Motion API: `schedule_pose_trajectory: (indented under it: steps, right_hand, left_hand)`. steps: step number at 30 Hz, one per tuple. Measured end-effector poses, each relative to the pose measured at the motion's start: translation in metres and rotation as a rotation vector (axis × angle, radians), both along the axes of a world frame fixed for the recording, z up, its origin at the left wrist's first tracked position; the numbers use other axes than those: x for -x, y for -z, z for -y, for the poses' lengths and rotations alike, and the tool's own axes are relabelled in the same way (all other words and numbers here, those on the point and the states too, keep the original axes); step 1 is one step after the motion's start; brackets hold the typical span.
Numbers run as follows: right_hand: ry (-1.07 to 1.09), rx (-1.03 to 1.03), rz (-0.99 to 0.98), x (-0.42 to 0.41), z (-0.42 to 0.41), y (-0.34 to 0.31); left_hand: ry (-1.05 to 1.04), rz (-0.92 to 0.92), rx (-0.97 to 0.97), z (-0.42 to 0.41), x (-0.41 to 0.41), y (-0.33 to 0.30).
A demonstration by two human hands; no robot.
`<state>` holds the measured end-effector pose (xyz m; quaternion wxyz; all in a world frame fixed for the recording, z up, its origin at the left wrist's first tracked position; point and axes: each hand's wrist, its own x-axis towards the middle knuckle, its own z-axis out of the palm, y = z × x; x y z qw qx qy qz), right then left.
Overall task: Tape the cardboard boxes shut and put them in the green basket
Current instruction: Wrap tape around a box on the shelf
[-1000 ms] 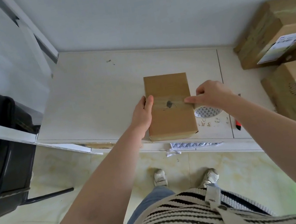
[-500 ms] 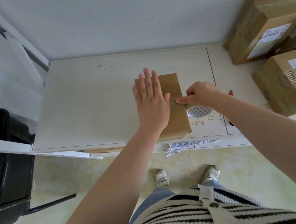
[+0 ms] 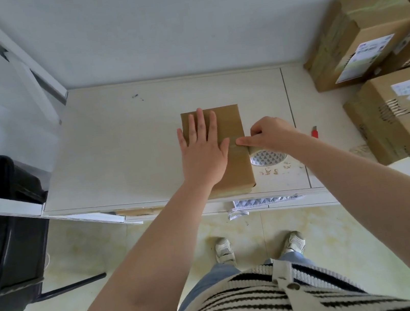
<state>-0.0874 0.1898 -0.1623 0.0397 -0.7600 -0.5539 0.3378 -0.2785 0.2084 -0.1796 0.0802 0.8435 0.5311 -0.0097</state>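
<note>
Pinching the loose end of the tape between thumb and forefinger, our right hand (image 3: 269, 133) sits at the right edge of the cardboard box (image 3: 226, 127), fingers curled, pressing the strip down onto the lid. We judge this grip keeps the tape taut so it lies flat across the seam. The tape roll (image 3: 266, 157) lies just below that hand, touching the box's right side; its face is white with a pattern of small dark triangles, and whether the strip is cut free of it we cannot tell.

Our left hand (image 3: 204, 150) lies spread and flat on the box top, fingers straight and pointing far, most likely to hold the flaps shut and stop the box sliding. The box is a plain brown rectangle, matte and smooth, standing near the front edge of the pale table (image 3: 116, 147), its near end close to the lip.

To the right, a small red cutter (image 3: 315, 132) lies on the table, well apart from the box. Further right stand stacked parcels (image 3: 369, 48), brown, taped and labelled. A black chair (image 3: 0, 228) is at the left. We see no green basket.
</note>
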Motion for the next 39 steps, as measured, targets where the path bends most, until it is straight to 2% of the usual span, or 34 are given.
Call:
schedule_pose_trajectory:
  steps: [3,5,11,15,22,26,31,36,39]
  right_hand:
    - [-0.019,-0.041,-0.201,-0.014,0.011,-0.009]
    - [-0.016,-0.063,-0.248,-0.021,0.013,-0.017]
    - [-0.001,-0.057,-0.119,-0.01,0.011,-0.005]
    - [0.02,-0.047,0.053,-0.026,0.018,-0.001]
    - [0.035,-0.092,-0.206,-0.036,0.026,0.007]
    - [0.04,-0.082,-0.238,-0.032,0.023,0.011]
    - [0.021,-0.073,-0.224,-0.028,0.024,0.017]
    - [0.002,-0.091,-0.203,-0.022,0.02,0.021]
    - [0.06,-0.1,-0.231,-0.023,0.025,0.03]
  left_hand:
    - [-0.004,0.076,0.043,-0.003,0.012,-0.002]
    - [-0.018,0.083,0.059,-0.005,0.018,-0.003]
    - [-0.075,0.004,0.137,-0.006,0.007,-0.008]
    - [-0.032,-0.041,0.051,-0.001,0.003,-0.007]
    - [0.096,-0.113,0.065,0.0,-0.007,-0.01]
    - [-0.035,0.093,0.211,0.002,-0.015,-0.008]
    - [-0.021,0.043,-0.068,0.01,-0.011,-0.005]
    - [0.004,0.061,-0.092,0.004,-0.006,0.0]
    - [-0.005,0.074,-0.053,0.003,-0.007,0.001]
